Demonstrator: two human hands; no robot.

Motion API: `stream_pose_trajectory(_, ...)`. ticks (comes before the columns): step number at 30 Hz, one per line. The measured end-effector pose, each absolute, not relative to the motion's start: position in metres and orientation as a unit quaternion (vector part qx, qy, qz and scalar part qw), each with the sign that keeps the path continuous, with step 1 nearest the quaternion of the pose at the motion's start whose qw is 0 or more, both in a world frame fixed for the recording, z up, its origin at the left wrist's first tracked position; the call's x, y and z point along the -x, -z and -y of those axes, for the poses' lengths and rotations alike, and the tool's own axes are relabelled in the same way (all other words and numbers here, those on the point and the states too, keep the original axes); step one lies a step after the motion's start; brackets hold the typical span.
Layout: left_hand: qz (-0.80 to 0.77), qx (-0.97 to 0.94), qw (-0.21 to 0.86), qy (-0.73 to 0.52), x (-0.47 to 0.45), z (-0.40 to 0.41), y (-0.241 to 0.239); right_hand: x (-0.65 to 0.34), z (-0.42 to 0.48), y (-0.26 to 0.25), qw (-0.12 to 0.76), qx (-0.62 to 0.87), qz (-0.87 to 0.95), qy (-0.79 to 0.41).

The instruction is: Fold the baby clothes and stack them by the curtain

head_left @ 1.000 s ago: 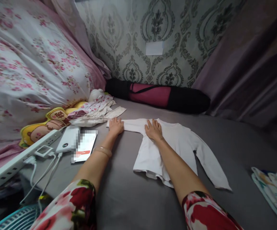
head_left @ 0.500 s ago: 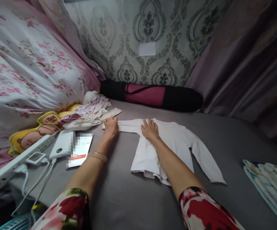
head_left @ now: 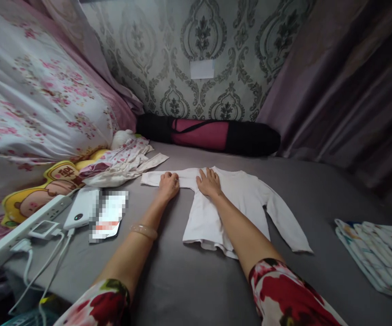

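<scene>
A small white long-sleeved shirt (head_left: 238,194) lies spread on the grey sheet, its left-side sleeve stretched out sideways and the other slanting down to the right. My left hand (head_left: 169,184), with a bangle on the wrist, rests on the middle of the stretched sleeve. Its fingers are curled in and closed on the fabric. Flat near the shoulder of that same sleeve lies my right hand (head_left: 208,182), fingers stretched out, pressing on the cloth. My right forearm covers part of the shirt's front and hem.
Left of the shirt are crumpled clothes (head_left: 124,163), a yellow cartoon cushion (head_left: 43,192), a phone (head_left: 109,213), a white power bank (head_left: 83,208) and a power strip (head_left: 26,233) with cables. A black and pink roll bag (head_left: 203,135) lies along the wall. Folded cloths (head_left: 379,253) sit at right.
My left hand has moved right along the sleeve, from the cuff to its middle, leaving the cuff uncovered. My right hand stays near the shoulder. The view has shifted slightly.
</scene>
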State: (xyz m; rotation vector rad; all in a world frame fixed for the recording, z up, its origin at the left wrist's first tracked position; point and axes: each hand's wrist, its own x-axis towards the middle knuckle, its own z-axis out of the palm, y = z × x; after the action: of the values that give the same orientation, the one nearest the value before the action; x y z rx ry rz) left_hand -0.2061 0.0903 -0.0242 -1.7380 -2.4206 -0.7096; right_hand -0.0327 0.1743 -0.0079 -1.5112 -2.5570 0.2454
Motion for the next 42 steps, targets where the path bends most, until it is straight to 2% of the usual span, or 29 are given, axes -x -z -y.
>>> stream_pose_trajectory(3, 0.758, 0.593, 0.034, 0.269, 0.220, -0.081, 0.021, 0.033, -0.175, 0.010, 0.078, 0.506, 0.855, -0.085)
stream_pose_trajectory(9, 0.648, 0.697, -0.059, 0.302, 0.247, -0.063, 0.012, 0.033, -0.179, 0.007, 0.070, 0.500, 0.859, -0.088)
stream_pose_trajectory(12, 0.628, 0.709, -0.049, 0.316, 0.246, -0.063, 0.015, 0.037, -0.179, -0.001, 0.040, 0.495, 0.864, -0.085)
stream_pose_trajectory(14, 0.626, 0.713, -0.031, 0.316, 0.243, -0.065, 0.018, 0.044, -0.178, -0.006, 0.062, 0.450, 0.889, -0.053)
stream_pose_trajectory(17, 0.634, 0.716, -0.001, 0.291, 0.238, -0.066, 0.022, 0.062, -0.173, -0.010, 0.101, 0.345, 0.932, -0.033)
stream_pose_trajectory(19, 0.644, 0.717, 0.014, 0.265, 0.236, -0.065, 0.020, 0.075, -0.171, -0.009, 0.083, 0.313, 0.944, -0.063)
stream_pose_trajectory(24, 0.673, 0.708, 0.032, 0.213, 0.234, -0.061, 0.014, 0.093, -0.168, -0.001, 0.024, 0.331, 0.934, -0.131)
stream_pose_trajectory(31, 0.707, 0.673, 0.012, 0.218, 0.236, -0.060, 0.011, 0.093, -0.163, 0.001, 0.011, 0.352, 0.927, -0.127)
stream_pose_trajectory(36, 0.795, 0.569, 0.074, 0.200, 0.237, -0.054, 0.011, 0.095, -0.165, -0.001, -0.003, 0.355, 0.925, -0.134)
stream_pose_trajectory(40, 0.836, 0.512, 0.063, 0.187, 0.240, -0.047, 0.015, 0.093, -0.168, -0.011, -0.004, 0.346, 0.917, -0.199)
stream_pose_trajectory(42, 0.841, 0.507, 0.055, 0.179, 0.240, -0.045, 0.017, 0.086, -0.169, -0.019, 0.033, 0.341, 0.904, -0.257)
